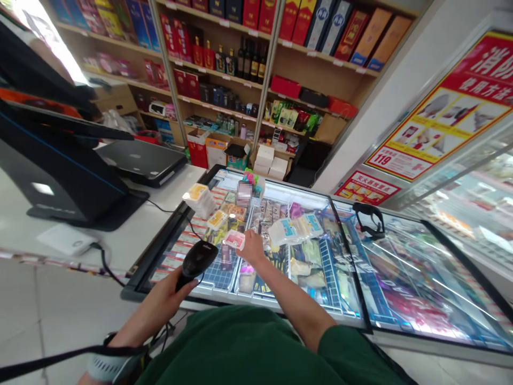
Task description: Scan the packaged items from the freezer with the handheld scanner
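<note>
My left hand (pixel 176 294) is wrapped round the handle of a black barcode scanner (pixel 201 255), its head tilted over the glass lid of a chest freezer (pixel 224 278). Between the fingers of my right hand (pixel 253 247) is a small flat packet with a pink label (pixel 234 239), held just above the glass. A yellow-labelled packet (pixel 217 220) lies a little beyond it. Farther left stands a stack of similar packets (pixel 200 200). To the right of my right hand lie clear bags with blue labels (pixel 295 229).
A counter with a black register stand (pixel 80 176) and a white box with a cable (pixel 66 239) is at left. Shelves of boxes and bottles (pixel 252 59) line the back. A black handle-like object (pixel 368 220) sits on the freezer's right part.
</note>
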Demonstrator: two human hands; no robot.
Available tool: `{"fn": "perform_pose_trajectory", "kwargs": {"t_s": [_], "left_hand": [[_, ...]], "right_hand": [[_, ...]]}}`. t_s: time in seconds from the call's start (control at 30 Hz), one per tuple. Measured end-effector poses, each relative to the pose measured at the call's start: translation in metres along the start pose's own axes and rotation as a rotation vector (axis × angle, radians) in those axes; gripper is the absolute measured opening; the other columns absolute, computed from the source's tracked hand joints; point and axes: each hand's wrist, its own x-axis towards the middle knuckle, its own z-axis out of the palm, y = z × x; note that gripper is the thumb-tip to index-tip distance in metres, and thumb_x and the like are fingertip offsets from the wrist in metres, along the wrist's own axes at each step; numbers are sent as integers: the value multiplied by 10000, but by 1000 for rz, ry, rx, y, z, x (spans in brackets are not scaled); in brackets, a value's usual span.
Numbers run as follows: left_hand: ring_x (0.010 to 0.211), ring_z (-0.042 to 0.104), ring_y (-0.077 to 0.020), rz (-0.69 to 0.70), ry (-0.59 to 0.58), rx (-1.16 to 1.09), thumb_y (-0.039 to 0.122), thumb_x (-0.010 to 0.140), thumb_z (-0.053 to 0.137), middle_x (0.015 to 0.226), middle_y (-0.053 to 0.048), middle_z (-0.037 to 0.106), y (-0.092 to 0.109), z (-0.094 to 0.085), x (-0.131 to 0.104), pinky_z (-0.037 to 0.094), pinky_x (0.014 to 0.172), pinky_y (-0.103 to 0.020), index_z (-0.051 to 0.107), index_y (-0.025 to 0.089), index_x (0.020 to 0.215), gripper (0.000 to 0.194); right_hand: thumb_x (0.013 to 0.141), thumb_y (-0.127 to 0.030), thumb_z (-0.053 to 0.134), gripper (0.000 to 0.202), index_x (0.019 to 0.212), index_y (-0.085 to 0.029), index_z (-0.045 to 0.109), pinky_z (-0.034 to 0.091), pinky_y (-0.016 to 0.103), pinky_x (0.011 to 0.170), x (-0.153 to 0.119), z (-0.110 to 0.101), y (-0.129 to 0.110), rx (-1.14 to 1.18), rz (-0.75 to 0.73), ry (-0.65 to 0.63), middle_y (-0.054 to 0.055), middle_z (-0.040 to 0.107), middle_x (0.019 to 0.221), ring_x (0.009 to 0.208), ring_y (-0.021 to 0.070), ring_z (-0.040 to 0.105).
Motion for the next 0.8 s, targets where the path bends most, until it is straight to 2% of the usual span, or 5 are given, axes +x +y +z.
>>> {"fn": "perform_pose_trajectory", "kwargs": {"t_s": [0.1, 0.23, 0.43, 0.63, 0.8], "left_hand": [[851, 691, -278, 39, -46, 12, 551, 798, 500, 880, -56, 746, 10, 2, 1, 500, 737, -310, 612, 180, 1039, 456], [868, 685, -283, 60, -119, 29, 548, 802, 485, 897, -70, 744, 31, 4, 2, 493, 748, -313, 595, 164, 1037, 464], [966, 665, -294, 118, -192, 41, 531, 781, 500, 1010, -87, 734, 60, 11, 2, 490, 813, -326, 594, 164, 1072, 478], [969, 650, -280, 205, -249, 43, 497, 810, 503, 1037, -84, 721, 74, 24, 1, 475, 843, -334, 583, 168, 1092, 441], [957, 638, -273, 223, -286, 29, 479, 831, 488, 1029, -78, 709, 80, 29, -3, 462, 831, -330, 563, 172, 1093, 410]], "right_hand": [[703, -373, 719, 597, 1200, -129, 498, 425, 404, 957, -27, -7, 11, 61, 42, 166, 152, 544, 1237, 1107, 279, 536], [739, -368, 704, 607, 1244, -121, 476, 379, 434, 1027, -56, -21, 19, 76, 70, 341, 183, 498, 1329, 1207, 297, 478], [765, -366, 687, 556, 1220, -111, 495, 343, 451, 1052, -80, -45, 21, 69, 97, 544, 202, 489, 1352, 1239, 305, 453], [784, -395, 671, 547, 1215, -106, 497, 338, 464, 1040, -88, -54, 25, 58, 87, 658, 210, 489, 1349, 1253, 311, 437], [803, -423, 648, 554, 1228, -106, 489, 325, 472, 1048, -94, -57, 27, 50, 88, 684, 211, 481, 1358, 1252, 308, 433]]}}
